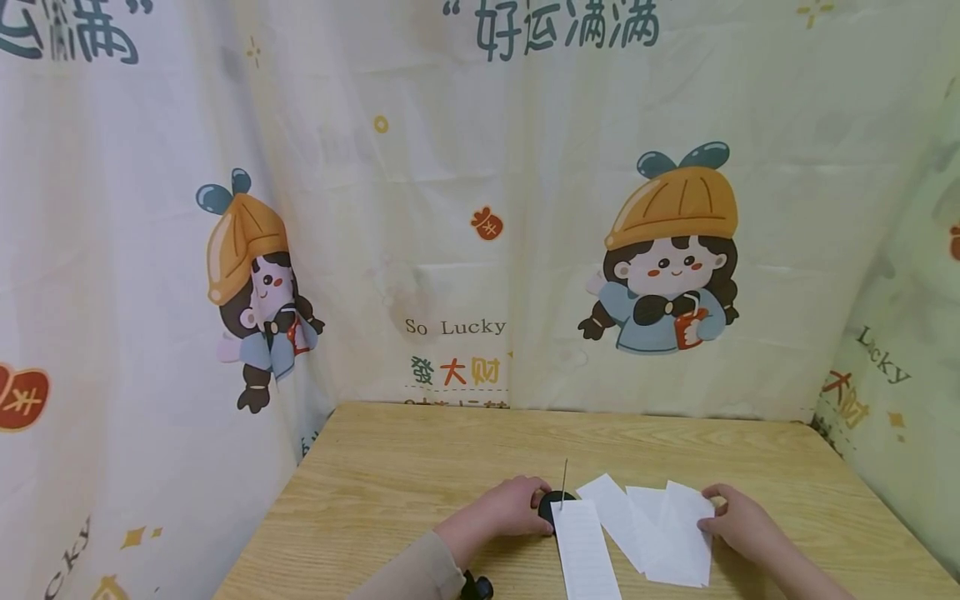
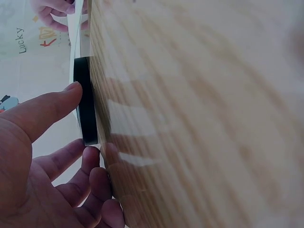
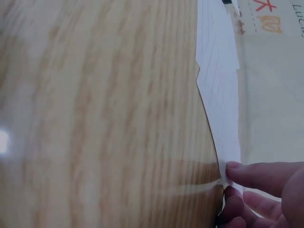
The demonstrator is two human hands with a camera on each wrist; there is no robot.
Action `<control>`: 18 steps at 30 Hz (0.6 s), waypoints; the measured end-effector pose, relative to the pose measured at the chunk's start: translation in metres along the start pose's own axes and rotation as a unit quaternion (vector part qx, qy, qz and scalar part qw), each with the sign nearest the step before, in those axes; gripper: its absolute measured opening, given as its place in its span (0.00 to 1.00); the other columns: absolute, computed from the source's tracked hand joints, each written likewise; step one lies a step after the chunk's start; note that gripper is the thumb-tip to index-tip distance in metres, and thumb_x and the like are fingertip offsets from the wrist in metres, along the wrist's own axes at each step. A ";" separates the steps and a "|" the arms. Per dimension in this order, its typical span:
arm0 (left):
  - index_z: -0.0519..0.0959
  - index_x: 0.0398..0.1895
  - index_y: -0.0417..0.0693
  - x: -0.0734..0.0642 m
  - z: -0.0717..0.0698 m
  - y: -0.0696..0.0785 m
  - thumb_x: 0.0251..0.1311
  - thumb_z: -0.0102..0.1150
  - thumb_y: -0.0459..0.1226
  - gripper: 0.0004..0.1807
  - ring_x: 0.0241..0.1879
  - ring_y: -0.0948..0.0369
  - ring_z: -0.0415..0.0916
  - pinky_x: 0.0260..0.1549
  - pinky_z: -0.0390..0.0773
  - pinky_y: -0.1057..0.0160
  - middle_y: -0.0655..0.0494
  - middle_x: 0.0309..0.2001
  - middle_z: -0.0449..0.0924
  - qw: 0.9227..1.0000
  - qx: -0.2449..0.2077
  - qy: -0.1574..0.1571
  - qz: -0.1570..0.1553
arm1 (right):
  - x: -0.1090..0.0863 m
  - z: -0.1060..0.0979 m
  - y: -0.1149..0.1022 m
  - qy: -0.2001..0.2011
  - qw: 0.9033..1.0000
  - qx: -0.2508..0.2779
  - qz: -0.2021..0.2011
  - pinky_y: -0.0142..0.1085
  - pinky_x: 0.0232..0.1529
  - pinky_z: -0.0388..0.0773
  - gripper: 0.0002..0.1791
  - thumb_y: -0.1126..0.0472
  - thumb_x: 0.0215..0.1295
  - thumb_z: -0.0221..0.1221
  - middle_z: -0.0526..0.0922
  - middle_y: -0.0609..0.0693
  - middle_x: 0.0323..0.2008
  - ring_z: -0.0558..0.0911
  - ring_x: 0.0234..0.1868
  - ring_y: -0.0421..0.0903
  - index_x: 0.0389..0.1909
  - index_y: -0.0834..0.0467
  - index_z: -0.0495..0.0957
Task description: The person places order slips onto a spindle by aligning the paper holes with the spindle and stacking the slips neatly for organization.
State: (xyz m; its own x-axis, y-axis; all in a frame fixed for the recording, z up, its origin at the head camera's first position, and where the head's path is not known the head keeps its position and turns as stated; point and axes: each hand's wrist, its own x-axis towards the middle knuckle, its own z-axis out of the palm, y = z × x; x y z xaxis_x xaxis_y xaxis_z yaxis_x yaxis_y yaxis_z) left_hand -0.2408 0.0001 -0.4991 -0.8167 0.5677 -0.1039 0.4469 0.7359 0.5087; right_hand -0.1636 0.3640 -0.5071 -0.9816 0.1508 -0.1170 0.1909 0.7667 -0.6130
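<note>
A black disc (image 2: 86, 107) is resting on the wooden table (image 1: 420, 467), with a thin spike (image 1: 565, 479) standing upright over it. A narrow lined slip (image 1: 586, 550) is covering part of the disc with its far end, at the foot of the spike, and is stretching from there toward the person. The left hand (image 1: 513, 507) is gripping the disc from its left side, thumb on the rim and fingers curling about the edge.

Just right of the disc, several white sheets (image 1: 681, 533) are lying in an overlapping fan — their exact number is hard to tell. At the fan's edge farthest from the disc, the right hand (image 1: 741, 521) is pinching the paper, thumb on top and fingers bending underneath.

Nearer the person than the disc, a beige sleeve (image 1: 416, 571) is covering the left forearm, and a small black object (image 1: 480, 587) is showing beside its cuff — only partly in view. Well behind the disc, a pale curtain (image 1: 420, 233) is hanging, bearing cartoon figures (image 1: 675, 258).
</note>
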 end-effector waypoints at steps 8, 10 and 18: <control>0.78 0.56 0.54 0.001 0.001 -0.001 0.50 0.75 0.48 0.29 0.37 0.63 0.70 0.45 0.74 0.60 0.62 0.38 0.75 1.000 -0.004 -0.002 -0.006 | -0.002 -0.001 0.006 0.025 0.999 0.046 -0.006 0.38 0.27 0.70 0.34 0.64 0.63 0.62 0.76 0.52 0.30 0.72 0.26 0.47 0.60 0.80 0.59; 0.78 0.56 0.54 0.001 0.002 -0.001 0.49 0.75 0.48 0.29 0.37 0.63 0.70 0.45 0.74 0.61 0.62 0.38 0.75 1.000 -0.004 -0.002 -0.006 | -0.003 -0.002 0.005 0.032 0.998 0.058 -0.010 0.37 0.25 0.69 0.33 0.65 0.63 0.60 0.75 0.53 0.30 0.71 0.26 0.47 0.61 0.80 0.57; 0.78 0.56 0.55 0.002 0.002 -0.001 0.49 0.75 0.48 0.29 0.37 0.63 0.70 0.45 0.73 0.60 0.62 0.38 0.75 1.000 -0.001 0.001 -0.007 | -0.006 -0.005 0.003 0.056 0.994 0.089 -0.029 0.36 0.26 0.74 0.31 0.70 0.65 0.56 0.79 0.53 0.30 0.78 0.29 0.47 0.63 0.80 0.55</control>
State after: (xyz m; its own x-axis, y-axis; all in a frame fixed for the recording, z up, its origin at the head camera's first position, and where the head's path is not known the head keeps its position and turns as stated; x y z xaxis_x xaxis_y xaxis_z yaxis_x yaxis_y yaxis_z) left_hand -0.2420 0.0009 -0.5020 -0.8241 0.5558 -0.1090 0.4338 0.7431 0.5096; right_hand -0.1572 0.3689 -0.5042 -0.9827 0.1851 0.0044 0.1201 0.6556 -0.7455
